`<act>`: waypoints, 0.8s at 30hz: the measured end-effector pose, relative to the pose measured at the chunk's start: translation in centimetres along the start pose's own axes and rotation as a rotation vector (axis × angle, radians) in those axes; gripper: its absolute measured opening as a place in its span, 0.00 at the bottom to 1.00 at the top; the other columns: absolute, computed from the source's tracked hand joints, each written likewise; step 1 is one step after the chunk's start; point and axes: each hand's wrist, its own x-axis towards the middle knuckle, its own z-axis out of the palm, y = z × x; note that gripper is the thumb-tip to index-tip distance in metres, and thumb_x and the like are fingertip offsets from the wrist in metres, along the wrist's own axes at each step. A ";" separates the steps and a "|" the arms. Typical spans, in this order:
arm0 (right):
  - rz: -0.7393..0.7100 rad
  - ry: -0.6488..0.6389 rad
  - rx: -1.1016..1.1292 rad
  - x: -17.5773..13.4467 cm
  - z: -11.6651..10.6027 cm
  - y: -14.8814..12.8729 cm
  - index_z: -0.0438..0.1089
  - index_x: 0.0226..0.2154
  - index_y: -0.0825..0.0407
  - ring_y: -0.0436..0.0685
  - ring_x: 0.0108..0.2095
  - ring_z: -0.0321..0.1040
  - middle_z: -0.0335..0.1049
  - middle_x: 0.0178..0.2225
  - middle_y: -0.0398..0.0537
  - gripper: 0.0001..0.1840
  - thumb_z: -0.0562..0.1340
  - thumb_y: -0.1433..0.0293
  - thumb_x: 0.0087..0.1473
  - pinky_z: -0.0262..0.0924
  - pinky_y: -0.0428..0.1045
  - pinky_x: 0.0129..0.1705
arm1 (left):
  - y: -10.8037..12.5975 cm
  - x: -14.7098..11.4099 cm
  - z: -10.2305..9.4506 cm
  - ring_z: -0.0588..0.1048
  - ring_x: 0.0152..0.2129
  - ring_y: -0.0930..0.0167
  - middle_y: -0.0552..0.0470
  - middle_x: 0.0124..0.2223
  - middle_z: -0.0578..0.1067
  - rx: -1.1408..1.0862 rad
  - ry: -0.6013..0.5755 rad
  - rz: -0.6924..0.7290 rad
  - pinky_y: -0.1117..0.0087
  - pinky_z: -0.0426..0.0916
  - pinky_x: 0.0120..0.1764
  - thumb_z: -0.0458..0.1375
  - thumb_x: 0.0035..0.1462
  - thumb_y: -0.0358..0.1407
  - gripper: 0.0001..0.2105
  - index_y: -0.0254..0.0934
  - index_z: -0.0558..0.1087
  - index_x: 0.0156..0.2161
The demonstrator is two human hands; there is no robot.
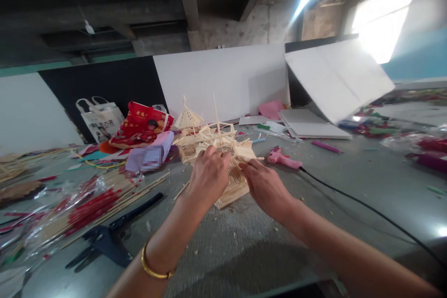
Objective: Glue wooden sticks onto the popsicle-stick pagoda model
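Observation:
A pale model building made of thin wooden sticks [209, 142] stands on the grey table [244, 237], with a small pointed roof at its back left. My left hand [208, 176] rests on the front of the model, fingers curled over its sticks. My right hand [266, 187] pinches a slatted roof panel at the model's right front. A gold bangle sits on my left wrist.
A pink glue gun [282, 158] with a black cable lies right of the model. Large black shears [115, 235] lie at front left, beside bundles of sticks in plastic [87, 207]. Red packaging, a tote bag and white boards stand behind. Wood scraps litter the table.

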 end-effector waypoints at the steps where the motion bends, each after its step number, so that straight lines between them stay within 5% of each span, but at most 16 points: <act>1: -0.002 0.015 0.023 0.0 0.1 0.0 0.65 0.41 0.54 0.54 0.38 0.65 0.67 0.37 0.51 0.15 0.49 0.77 0.54 0.58 0.47 0.38 | 0.0 0.0 0.0 0.68 0.35 0.63 0.49 0.29 0.73 -0.003 0.002 0.000 0.64 0.63 0.35 0.47 0.52 0.25 0.09 0.37 0.68 0.33; 11: 0.083 0.190 0.208 0.3 0.6 0.0 0.70 0.32 0.55 0.50 0.27 0.64 0.69 0.27 0.46 0.10 0.53 0.76 0.52 0.57 0.45 0.30 | 0.0 0.0 0.4 0.68 0.34 0.64 0.49 0.29 0.73 -0.049 0.021 -0.020 0.65 0.63 0.34 0.47 0.51 0.23 0.14 0.37 0.69 0.40; 24: 0.100 0.191 0.295 0.0 0.7 -0.2 0.71 0.33 0.53 0.48 0.23 0.61 0.65 0.22 0.42 0.11 0.53 0.74 0.53 0.55 0.43 0.25 | 0.1 0.1 0.2 0.69 0.32 0.65 0.48 0.29 0.72 -0.019 0.012 -0.047 0.67 0.63 0.31 0.46 0.53 0.25 0.12 0.37 0.70 0.38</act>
